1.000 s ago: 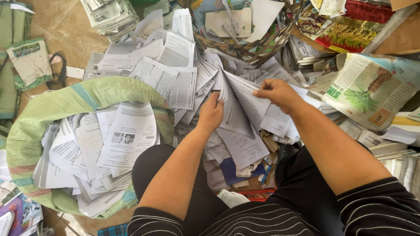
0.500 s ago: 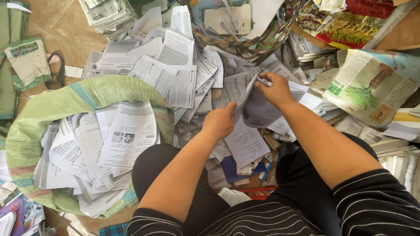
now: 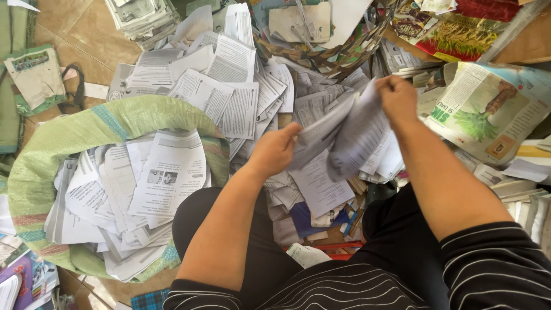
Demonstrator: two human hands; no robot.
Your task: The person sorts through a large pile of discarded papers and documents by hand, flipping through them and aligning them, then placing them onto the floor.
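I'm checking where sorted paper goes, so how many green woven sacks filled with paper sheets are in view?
1: the green woven sack lies open at the person's left, full of printed sheets, just left of the left hand. Others may be hidden beyond the frame.

Colours and patterns at the paper pile

Sheets (image 3: pixel 350 135): white with grey print. Sack (image 3: pixel 115 123): pale green weave with teal and red stripes. Sleeves (image 3: pixel 493 264): black with thin white stripes. Magazine (image 3: pixel 488 109): white, green and blue. Floor (image 3: pixel 74 28): tan tiles
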